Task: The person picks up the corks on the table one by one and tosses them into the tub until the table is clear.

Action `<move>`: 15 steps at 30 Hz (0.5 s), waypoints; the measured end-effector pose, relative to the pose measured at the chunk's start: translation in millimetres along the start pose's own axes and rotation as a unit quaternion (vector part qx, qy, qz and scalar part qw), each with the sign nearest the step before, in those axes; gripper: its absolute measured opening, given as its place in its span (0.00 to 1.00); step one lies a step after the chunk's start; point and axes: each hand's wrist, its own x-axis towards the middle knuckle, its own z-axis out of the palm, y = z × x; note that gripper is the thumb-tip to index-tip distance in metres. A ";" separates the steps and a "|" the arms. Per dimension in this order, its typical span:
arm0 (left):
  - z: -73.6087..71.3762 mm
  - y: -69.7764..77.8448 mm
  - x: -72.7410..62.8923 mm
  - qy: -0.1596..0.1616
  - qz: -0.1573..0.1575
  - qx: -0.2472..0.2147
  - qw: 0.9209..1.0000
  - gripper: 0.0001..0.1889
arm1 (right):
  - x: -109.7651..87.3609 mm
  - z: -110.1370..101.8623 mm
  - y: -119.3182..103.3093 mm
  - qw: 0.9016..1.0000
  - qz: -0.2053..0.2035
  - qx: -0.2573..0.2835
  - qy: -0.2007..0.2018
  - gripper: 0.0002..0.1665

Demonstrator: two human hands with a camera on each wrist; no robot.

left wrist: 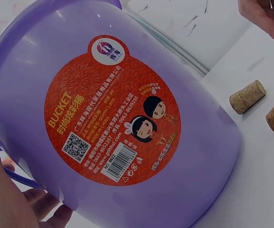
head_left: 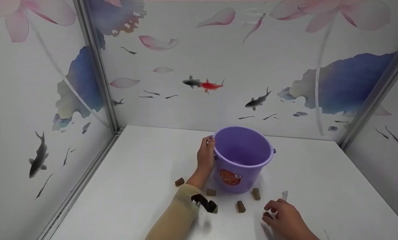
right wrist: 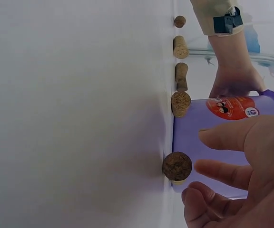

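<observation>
A purple plastic bucket (head_left: 250, 175) with a round red label (left wrist: 113, 109) stands upright on the white table. My left hand (head_left: 206, 156) grips its left side near the rim, fingers bent against the outer wall beside the handle (left wrist: 23, 179). My right hand (head_left: 287, 216) is low over the table, right of the bucket, with thumb and fingers apart around a brown cork (right wrist: 177, 166). In the right wrist view, a gap shows between the fingertips and that cork. Other corks lie in front of the bucket, among them one cork (head_left: 241, 206) and another cork (head_left: 256, 194).
One cork (head_left: 179, 181) lies left of my left forearm, another cork (head_left: 211, 192) by the bucket's base. A black wrist camera (head_left: 203, 202) sits on my left sleeve (head_left: 177, 213). White panels (head_left: 172, 110) printed with fish and petals enclose the table (head_left: 145, 166) at back and sides.
</observation>
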 end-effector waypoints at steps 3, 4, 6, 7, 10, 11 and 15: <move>0.1 0.1 -0.5 0.001 0.005 -0.001 1.000 0.25 | 0.8 2.0 0.8 1.000 -0.002 -0.005 -0.009 0.09; 0.0 0.2 -0.6 0.002 0.006 0.001 1.000 0.25 | 1.1 2.6 1.2 1.000 -0.001 -0.007 -0.012 0.09; -0.1 -0.1 -0.4 0.002 0.008 0.001 1.000 0.25 | 1.5 3.7 1.7 1.000 0.007 -0.007 -0.019 0.10; -0.1 0.1 -0.7 0.002 0.008 0.000 1.000 0.25 | 1.6 3.8 1.9 1.000 0.012 -0.006 -0.022 0.10; -0.1 0.5 -1.0 0.002 0.010 -0.002 1.000 0.26 | 2.2 4.4 2.2 0.999 0.023 -0.005 -0.032 0.11; -0.2 0.6 -1.1 0.001 0.009 -0.004 1.000 0.26 | 2.6 4.5 2.2 0.999 0.029 -0.002 -0.036 0.10; -0.3 0.4 -1.7 0.003 0.011 0.000 1.000 0.26 | 4.1 5.0 1.2 0.997 0.045 0.011 -0.055 0.10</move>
